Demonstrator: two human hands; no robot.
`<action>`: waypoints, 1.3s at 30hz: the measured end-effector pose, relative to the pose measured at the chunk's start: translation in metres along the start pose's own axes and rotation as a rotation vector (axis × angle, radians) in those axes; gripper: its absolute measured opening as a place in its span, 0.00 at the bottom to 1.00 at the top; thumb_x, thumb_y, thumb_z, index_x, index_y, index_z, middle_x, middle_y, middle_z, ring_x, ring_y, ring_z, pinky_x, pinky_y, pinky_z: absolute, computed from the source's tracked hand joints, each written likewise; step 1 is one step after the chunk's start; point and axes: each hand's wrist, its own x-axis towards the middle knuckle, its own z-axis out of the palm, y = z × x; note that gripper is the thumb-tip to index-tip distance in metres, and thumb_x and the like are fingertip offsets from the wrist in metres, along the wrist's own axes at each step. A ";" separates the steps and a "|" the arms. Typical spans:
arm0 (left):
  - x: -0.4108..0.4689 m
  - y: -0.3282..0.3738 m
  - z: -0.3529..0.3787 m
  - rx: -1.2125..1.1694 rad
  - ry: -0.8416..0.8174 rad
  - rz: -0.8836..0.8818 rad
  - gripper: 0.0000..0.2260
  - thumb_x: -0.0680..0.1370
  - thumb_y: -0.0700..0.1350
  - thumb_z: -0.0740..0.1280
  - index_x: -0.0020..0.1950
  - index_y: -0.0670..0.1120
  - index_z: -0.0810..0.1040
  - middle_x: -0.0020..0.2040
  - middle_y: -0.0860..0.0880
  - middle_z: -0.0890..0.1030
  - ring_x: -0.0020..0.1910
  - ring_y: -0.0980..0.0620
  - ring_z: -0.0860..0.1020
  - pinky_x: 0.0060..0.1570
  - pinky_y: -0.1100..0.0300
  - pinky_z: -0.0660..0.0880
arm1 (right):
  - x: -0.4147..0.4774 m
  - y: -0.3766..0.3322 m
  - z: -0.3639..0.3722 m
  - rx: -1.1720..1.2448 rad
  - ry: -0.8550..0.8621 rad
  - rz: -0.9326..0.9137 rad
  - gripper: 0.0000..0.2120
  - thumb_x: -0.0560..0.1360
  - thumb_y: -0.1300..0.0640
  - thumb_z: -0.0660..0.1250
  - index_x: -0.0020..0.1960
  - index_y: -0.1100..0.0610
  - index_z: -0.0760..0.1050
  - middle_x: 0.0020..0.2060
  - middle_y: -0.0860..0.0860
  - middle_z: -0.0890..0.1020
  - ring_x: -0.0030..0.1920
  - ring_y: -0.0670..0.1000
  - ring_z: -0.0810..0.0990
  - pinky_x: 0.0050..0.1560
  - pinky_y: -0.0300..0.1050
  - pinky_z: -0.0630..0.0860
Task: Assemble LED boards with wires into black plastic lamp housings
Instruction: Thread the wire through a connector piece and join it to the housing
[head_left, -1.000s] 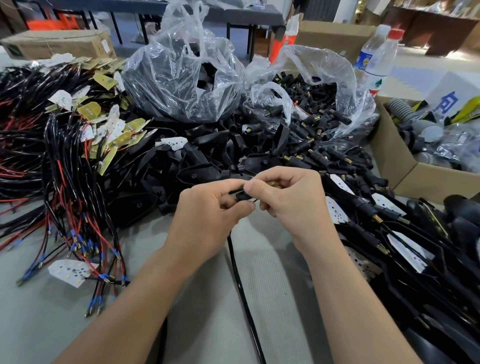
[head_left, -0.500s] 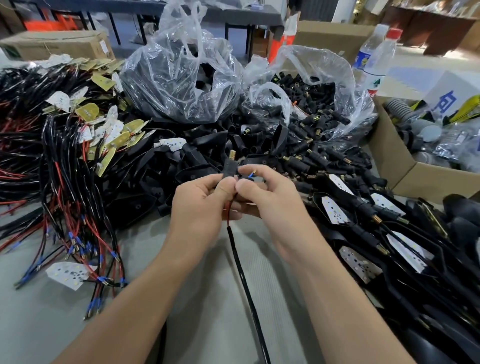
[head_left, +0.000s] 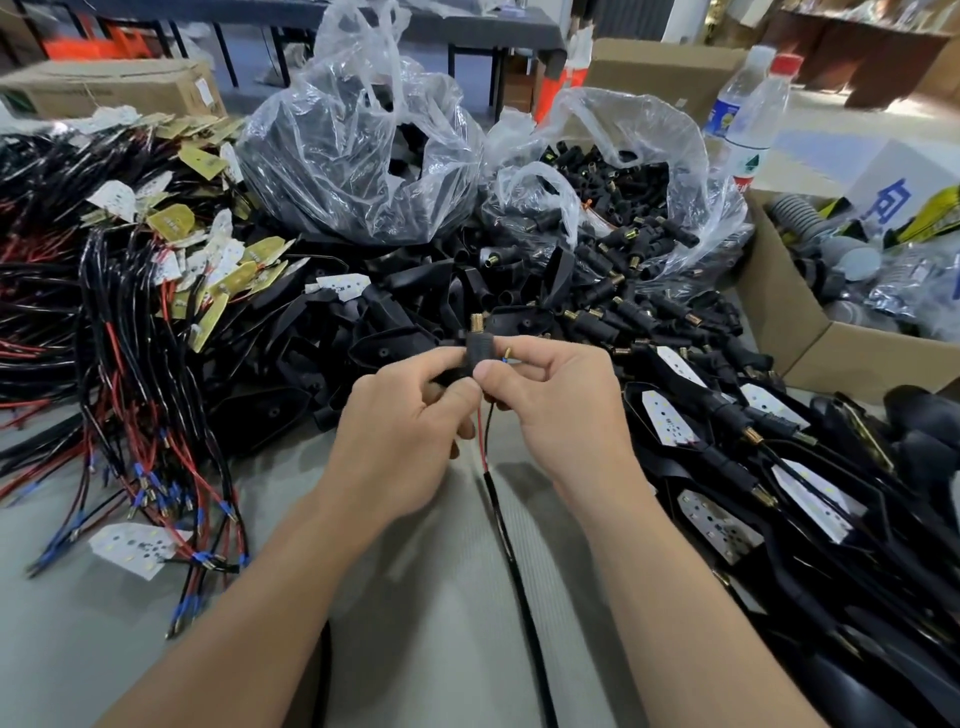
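My left hand (head_left: 400, 431) pinches a small black stem piece (head_left: 475, 349) with a brass threaded tip pointing up. My right hand (head_left: 558, 405) pinches the ends of the thin red and black wires (head_left: 484, 431) just below and beside that piece; a blue-sleeved wire tip shows above its fingers. The wires join a black cable (head_left: 514, 561) that runs down the table toward me. Loose black lamp housings (head_left: 395, 343) lie heaped behind my hands. Housings with white LED boards (head_left: 717, 525) fitted lie piled at the right.
Bundles of red and black wires with LED boards (head_left: 119, 322) fill the left. Two clear plastic bags (head_left: 358, 156) of black parts stand at the back. A cardboard box (head_left: 795, 332) and two water bottles (head_left: 748, 119) sit at the right.
Both hands rose slightly away from me. The black piece turned upright so its brass tip points up, and the red and black wires came into view below it.
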 end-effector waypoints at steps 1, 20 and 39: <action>0.000 0.000 -0.001 0.009 0.032 -0.009 0.14 0.74 0.54 0.63 0.57 0.65 0.82 0.35 0.53 0.85 0.34 0.53 0.83 0.43 0.46 0.82 | 0.000 -0.001 -0.002 -0.061 -0.008 -0.014 0.06 0.74 0.57 0.76 0.48 0.47 0.88 0.35 0.46 0.88 0.39 0.44 0.86 0.53 0.53 0.83; 0.013 0.006 -0.010 -0.685 0.181 -0.267 0.08 0.82 0.39 0.67 0.45 0.43 0.83 0.36 0.45 0.85 0.33 0.50 0.84 0.33 0.63 0.80 | -0.006 -0.005 -0.003 0.081 -0.212 0.106 0.03 0.74 0.73 0.71 0.43 0.69 0.78 0.37 0.66 0.84 0.33 0.54 0.85 0.36 0.43 0.82; 0.011 0.008 -0.018 -0.724 -0.070 -0.252 0.04 0.73 0.43 0.75 0.46 0.49 0.88 0.35 0.48 0.81 0.33 0.56 0.76 0.33 0.65 0.75 | -0.005 -0.008 -0.001 0.518 -0.033 0.142 0.09 0.71 0.67 0.76 0.36 0.63 0.79 0.33 0.55 0.84 0.29 0.47 0.81 0.32 0.35 0.77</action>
